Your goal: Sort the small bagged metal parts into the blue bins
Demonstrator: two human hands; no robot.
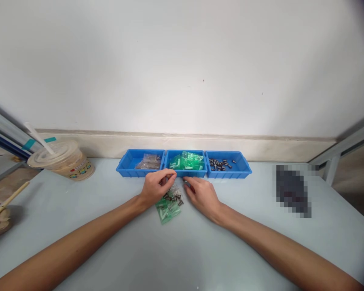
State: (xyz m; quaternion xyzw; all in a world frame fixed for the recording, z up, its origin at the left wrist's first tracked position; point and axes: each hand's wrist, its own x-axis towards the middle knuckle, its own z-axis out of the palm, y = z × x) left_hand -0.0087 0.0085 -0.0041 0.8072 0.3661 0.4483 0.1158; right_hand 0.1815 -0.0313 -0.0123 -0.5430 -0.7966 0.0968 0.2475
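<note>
A small green plastic bag point(169, 207) lies on the pale table between my hands, with several small dark cylinders point(173, 197) at its top end. My left hand point(155, 187) rests on the bag's upper left, fingers curled and pinched near the bag's mouth. My right hand point(202, 195) lies just right of the bag, fingers bent, with its fingertips pinching what looks like a small dark part. Behind them stand three blue trays: the left tray point(125, 165) holds clear bags, the middle tray point(170, 155) holds green bags, the right tray point(242, 166) holds loose dark cylinders.
A lidded drink cup with a straw point(62, 159) stands at the back left. A pixelated dark object point(293, 190) lies at the right. A white wall runs close behind the trays. A wooden stick and a tan object point(0, 216) sit at the far left edge.
</note>
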